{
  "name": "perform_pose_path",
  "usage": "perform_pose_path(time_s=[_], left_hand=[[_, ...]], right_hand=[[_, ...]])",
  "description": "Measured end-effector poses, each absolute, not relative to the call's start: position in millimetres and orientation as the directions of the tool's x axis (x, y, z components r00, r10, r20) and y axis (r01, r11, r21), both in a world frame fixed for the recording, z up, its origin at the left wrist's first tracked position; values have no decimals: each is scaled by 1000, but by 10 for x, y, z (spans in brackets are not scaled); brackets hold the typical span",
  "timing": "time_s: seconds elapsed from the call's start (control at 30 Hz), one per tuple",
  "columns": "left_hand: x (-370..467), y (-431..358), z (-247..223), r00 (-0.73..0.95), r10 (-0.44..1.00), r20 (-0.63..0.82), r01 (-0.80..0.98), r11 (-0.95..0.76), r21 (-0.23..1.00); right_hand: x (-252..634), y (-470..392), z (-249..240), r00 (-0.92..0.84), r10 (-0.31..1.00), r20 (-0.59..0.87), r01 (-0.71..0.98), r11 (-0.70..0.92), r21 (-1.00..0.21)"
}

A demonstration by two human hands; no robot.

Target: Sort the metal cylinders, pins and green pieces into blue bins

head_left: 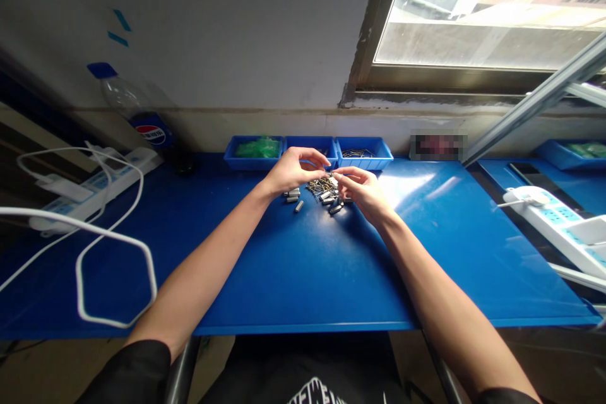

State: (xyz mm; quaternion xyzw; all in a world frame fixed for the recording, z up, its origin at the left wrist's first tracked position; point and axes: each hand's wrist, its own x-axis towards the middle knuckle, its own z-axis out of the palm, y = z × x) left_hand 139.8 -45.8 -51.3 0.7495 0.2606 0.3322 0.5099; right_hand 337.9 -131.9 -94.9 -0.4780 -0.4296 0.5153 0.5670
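Observation:
My left hand (299, 170) and my right hand (358, 188) meet fingertip to fingertip above a pile of small metal parts. Both are closed in a pinch, and whatever lies between the fingertips is too small to make out. Under them, thin brass-coloured pins (318, 188) lie in a loose heap. Short grey cylinders (299, 206) are scattered at the heap's left side, and several darker ones (336, 209) lie at its front, near my right hand.
Three blue bins stand behind the hands: one with green plastic (258, 148), a middle one (310, 141), one with pins (358, 153). A Pepsi bottle (150, 129), white cable (116, 234) and power strip (71, 202) are left; another strip (558, 218) and a metal frame (534, 98) right.

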Motion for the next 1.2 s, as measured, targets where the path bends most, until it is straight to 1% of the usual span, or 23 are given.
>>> perform_pose_path(time_s=[0.13, 0.2, 0.27, 0.33, 0.37, 0.43, 0.53, 0.67, 0.83, 0.97, 1.07, 1.13, 1.2], left_hand=[[1394, -442, -526, 670, 705, 233, 81, -381, 921], [1371, -417, -553, 672, 704, 228, 163, -441, 883], [1335, -388, -592, 688, 696, 205, 301, -531, 792], [1297, -364, -635, 754, 641, 144, 407, -628, 664], [1284, -355, -656, 791, 601, 112, 425, -672, 606], [1274, -347, -694, 841, 537, 67, 426, -733, 530], [1293, -349, -731, 850, 525, 54, 439, -760, 480], [1315, -362, -744, 850, 523, 61, 441, -772, 458], [1315, -377, -723, 836, 536, 121, 432, -778, 457], [1333, -384, -666, 826, 527, 199, 368, -773, 517], [1352, -405, -605, 785, 546, 292, 325, -765, 555], [1362, -431, -566, 750, 566, 342, 300, -752, 588], [1371, -462, -537, 725, 587, 360, 279, -728, 627]], right_hand=[[3388, -1306, -970, 91, 995, -30, -264, -5, -965], [3394, -1295, -986, 119, 993, -27, -264, 5, -965], [3403, -1279, -1004, 192, 981, -5, -250, 44, -967], [3419, -1262, -1025, 269, 962, 49, -231, 114, -966], [3430, -1254, -1035, 292, 953, 83, -220, 152, -964], [3453, -1243, -1052, 301, 943, 140, -196, 205, -959], [3479, -1243, -1064, 283, 945, 162, -156, 212, -965], [3478, -1258, -1062, 271, 951, 149, -109, 184, -977], [3467, -1263, -1064, 261, 955, 139, -113, 173, -978], [3473, -1260, -1056, 272, 955, 121, -117, 157, -981], [3465, -1270, -1033, 269, 957, 114, -84, 141, -986], [3448, -1284, -1012, 247, 963, 108, -46, 123, -991], [3426, -1302, -993, 201, 975, 97, -17, 103, -995]])
